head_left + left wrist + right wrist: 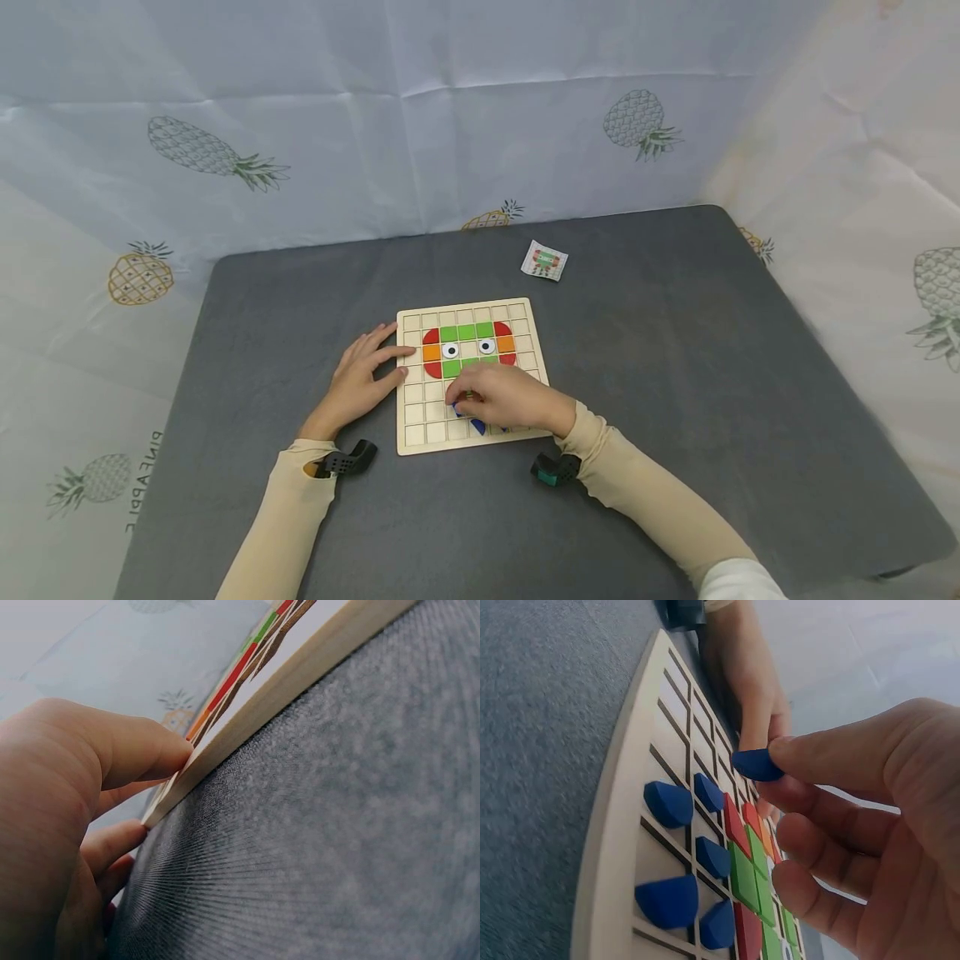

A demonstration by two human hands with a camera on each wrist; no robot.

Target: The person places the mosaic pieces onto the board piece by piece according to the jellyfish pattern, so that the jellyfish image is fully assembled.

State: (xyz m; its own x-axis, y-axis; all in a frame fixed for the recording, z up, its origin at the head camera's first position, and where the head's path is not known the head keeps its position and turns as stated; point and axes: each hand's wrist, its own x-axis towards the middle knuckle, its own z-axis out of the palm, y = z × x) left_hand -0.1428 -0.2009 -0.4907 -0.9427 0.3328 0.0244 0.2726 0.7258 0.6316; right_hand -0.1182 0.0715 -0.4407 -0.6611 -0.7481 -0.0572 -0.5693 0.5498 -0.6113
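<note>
A wooden grid board lies on the table, with red, orange and green pieces set in its upper cells and two round eye pieces among them. My left hand rests at its left edge, fingers spread and fairly straight; in the left wrist view the thumb touches the rim. Over the lower half of the board, my right hand pinches a blue rounded block between thumb and forefinger. Below it in the right wrist view, several blue blocks sit in cells near the board's front edge.
Behind the board to the right lies a small printed card with a coloured grid picture. The grey tabletop meets a pineapple-print curtain at the back. Black wrist devices hang close by the board's front.
</note>
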